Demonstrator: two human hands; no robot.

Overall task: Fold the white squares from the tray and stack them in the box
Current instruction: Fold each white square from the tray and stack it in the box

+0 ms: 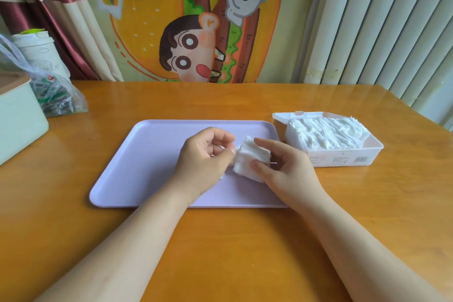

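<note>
A lilac tray (147,154) lies on the wooden table in front of me. Above its right half my right hand (284,167) holds a small stack of white squares (252,159) between thumb and fingers. My left hand (206,157) is curled and pinches the stack's left edge, with a bit of white showing under its fingers. To the right of the tray stands a clear plastic box (343,158), its lid open at the back, filled with several rows of white squares (326,132).
A pale green container (19,125) stands at the table's left edge. Behind it are a plastic bag with green packets (54,95) and a white tub (36,54). A cartoon cloth hangs behind the table, with curtains at both sides.
</note>
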